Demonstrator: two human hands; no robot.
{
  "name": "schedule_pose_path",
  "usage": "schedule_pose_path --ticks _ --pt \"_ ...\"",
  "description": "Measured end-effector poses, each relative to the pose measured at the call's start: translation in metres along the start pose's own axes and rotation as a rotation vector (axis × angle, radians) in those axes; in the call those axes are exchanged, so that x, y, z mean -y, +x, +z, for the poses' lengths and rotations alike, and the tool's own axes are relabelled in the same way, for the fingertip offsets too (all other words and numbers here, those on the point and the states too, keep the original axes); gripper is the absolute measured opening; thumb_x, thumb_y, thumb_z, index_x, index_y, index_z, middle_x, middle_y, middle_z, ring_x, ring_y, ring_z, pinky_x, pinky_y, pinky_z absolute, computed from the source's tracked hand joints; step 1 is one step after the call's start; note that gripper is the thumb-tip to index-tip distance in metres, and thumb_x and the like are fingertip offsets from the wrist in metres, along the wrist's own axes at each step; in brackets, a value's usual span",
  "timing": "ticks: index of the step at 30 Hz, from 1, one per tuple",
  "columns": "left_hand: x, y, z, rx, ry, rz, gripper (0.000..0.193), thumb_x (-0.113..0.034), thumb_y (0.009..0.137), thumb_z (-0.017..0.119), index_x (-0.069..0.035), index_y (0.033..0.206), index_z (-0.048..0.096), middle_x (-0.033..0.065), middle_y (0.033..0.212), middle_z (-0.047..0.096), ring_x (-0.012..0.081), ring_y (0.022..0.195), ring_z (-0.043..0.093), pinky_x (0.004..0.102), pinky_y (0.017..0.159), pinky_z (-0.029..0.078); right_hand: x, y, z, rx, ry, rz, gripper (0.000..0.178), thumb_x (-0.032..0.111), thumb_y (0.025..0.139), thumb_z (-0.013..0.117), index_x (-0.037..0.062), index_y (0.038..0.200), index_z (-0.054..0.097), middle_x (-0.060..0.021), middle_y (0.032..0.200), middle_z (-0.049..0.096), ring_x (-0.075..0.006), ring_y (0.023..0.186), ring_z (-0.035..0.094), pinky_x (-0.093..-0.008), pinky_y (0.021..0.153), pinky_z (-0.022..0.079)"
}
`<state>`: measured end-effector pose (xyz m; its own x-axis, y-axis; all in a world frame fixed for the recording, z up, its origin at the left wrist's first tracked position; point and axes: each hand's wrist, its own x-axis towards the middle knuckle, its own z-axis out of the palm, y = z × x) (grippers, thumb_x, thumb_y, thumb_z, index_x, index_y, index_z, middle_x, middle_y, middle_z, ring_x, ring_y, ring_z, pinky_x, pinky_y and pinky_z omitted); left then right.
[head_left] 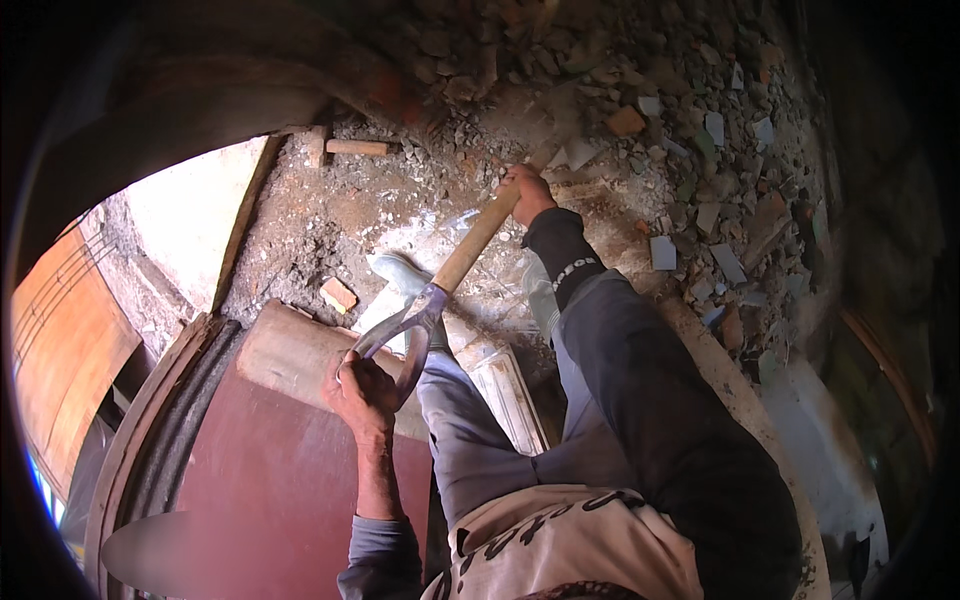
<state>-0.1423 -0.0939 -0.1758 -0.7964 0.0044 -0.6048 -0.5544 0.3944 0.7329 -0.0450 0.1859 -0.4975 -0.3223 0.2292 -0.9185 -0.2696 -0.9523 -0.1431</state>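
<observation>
- Rubble floor point(690, 150) strewn with broken brick and tile, a red wheelbarrow point(290, 470) below.
- Left hand point(362, 392) clamped round the shovel point(470, 245)'s metal D-grip; right hand point(527, 190) closed on the wooden shaft, blade among debris.
- Best kept low, I'd say, sliding under the pieces.

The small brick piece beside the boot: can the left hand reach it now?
Probably not at once: the left hand grips the shovel's metal handle. The brick piece lies uncovered just beyond it, so the way looks free.
</observation>
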Motion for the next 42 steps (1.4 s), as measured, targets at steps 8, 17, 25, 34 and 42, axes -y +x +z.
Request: schedule_pose_path --ticks 8,17,25,34,42 --pt "-0.023 -0.056 0.069 0.520 0.134 0.117 0.018 -0.016 0.088 0.059 -0.002 0.078 0.064 -0.0023 0.062 0.054 0.0056 0.056 0.045 0.0239 0.049 0.034 0.152 -0.122 -0.202 0.055 -0.425 -0.715 0.019 0.010 0.085 0.063 0.0056 0.102 0.056 -0.0096 0.097 0.057 -0.0226 0.093 0.056 -0.0367 0.086 0.048" --pt "-0.154 -0.275 0.140 1.206 0.324 0.147 0.025 -0.021 0.083 0.075 0.001 0.085 0.065 -0.0028 0.067 0.058 0.0043 0.063 0.047 0.0224 0.055 0.040 0.219 -0.400 -0.293 0.075 0.203 -0.802 0.013 0.012 0.093 0.055 0.0056 0.104 0.053 -0.0061 0.084 0.055 -0.0205 0.076 0.057 -0.0339 0.071 0.049" --pt "-0.235 -0.234 0.037 1.074 0.500 0.495 0.027 -0.022 0.079 0.078 0.002 0.084 0.065 -0.0009 0.067 0.058 0.0056 0.062 0.048 0.0217 0.055 0.040 0.074 -0.360 -0.134 0.117 0.679 -0.510 0.017 0.013 0.089 0.061 0.0046 0.099 0.050 -0.0078 0.081 0.051 -0.0234 0.072 0.056 -0.0360 0.068 0.050" --pt "-0.291 -0.255 -0.013 1.226 0.876 1.142 0.039 -0.038 0.073 0.080 -0.003 0.085 0.068 0.0111 0.063 0.063 0.0248 0.055 0.063 0.0346 0.051 0.049 0.009 -0.379 0.008 0.291 0.613 -0.296 0.025 0.013 0.087 0.063 0.0033 0.101 0.044 -0.0105 0.088 0.052 -0.0284 0.082 0.058 -0.0436 0.076 0.052" --pt "-0.216 -0.219 0.026 1.585 1.207 1.494 0.047 -0.050 0.089 0.057 -0.004 0.084 0.064 0.0188 0.081 0.064 0.0381 0.079 0.062 0.0462 0.068 0.048 -0.042 -0.424 0.020 0.430 0.004 -0.446 0.033 0.024 0.093 0.058 0.0016 0.115 0.048 -0.0094 0.101 0.057 -0.0200 0.095 0.059 -0.0377 0.087 0.051"
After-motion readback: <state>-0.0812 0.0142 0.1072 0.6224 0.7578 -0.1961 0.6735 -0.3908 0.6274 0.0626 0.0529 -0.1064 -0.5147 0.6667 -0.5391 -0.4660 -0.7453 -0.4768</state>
